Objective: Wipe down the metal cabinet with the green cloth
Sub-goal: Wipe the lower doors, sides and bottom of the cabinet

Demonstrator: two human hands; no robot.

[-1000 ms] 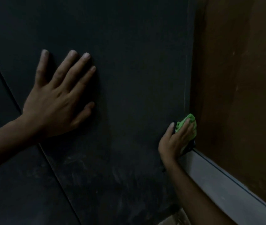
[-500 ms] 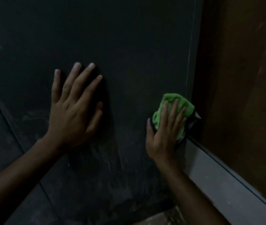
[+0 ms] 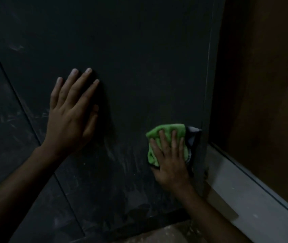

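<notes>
The left hand (image 3: 71, 118) lies flat on the metal cabinet (image 3: 131, 58), fingers (image 3: 80, 85) straight and spread, holding nothing; it looks placed there to brace the body and steady the panel. To its right, low on the panel near the cabinet's right edge, the right hand (image 3: 171, 162) presses the green cloth (image 3: 166, 132) flat against the metal with extended fingers, the bunched cloth showing above and beside them. The cabinet face is dark and matte, with pale dusty streaks toward its bottom edge, so the lower part seems still unfinished.
</notes>
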